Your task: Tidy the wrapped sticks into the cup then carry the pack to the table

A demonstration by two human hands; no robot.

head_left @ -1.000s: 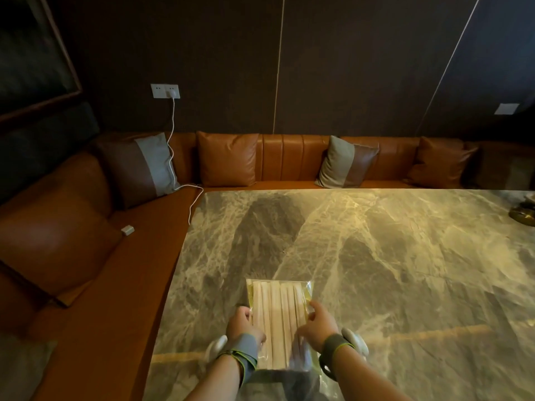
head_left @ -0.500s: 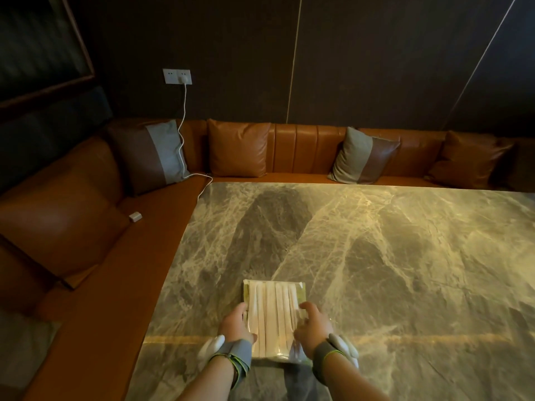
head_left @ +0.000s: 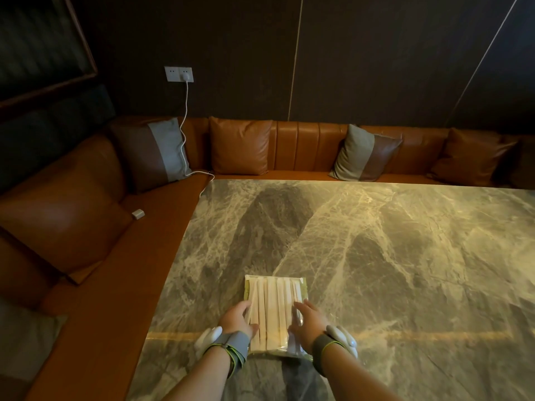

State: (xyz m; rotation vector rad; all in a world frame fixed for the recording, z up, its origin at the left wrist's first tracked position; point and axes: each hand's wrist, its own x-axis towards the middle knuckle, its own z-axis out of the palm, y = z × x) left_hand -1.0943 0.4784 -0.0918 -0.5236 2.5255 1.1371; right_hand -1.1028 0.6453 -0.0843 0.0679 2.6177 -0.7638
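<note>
The clear plastic pack of pale wrapped sticks point(head_left: 273, 312) lies flat on the grey veined marble table point(head_left: 376, 256), near its front edge. The left hand point(head_left: 237, 319) and right hand point(head_left: 308, 318) flank it, fingers loosely curled against its sides. The placing step looks nearly done; letting go comes next.

Restaurant private booth or lounge — tan leather bench point(head_left: 304, 146) wrapping marble table point(head_left: 376, 256), cushions, dark panelled walls.

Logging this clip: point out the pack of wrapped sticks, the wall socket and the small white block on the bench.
pack of wrapped sticks point(head_left: 272, 308), head view, middle of wrapper
wall socket point(head_left: 178, 74), head view, plate centre
small white block point(head_left: 138, 213), head view, top face
</note>
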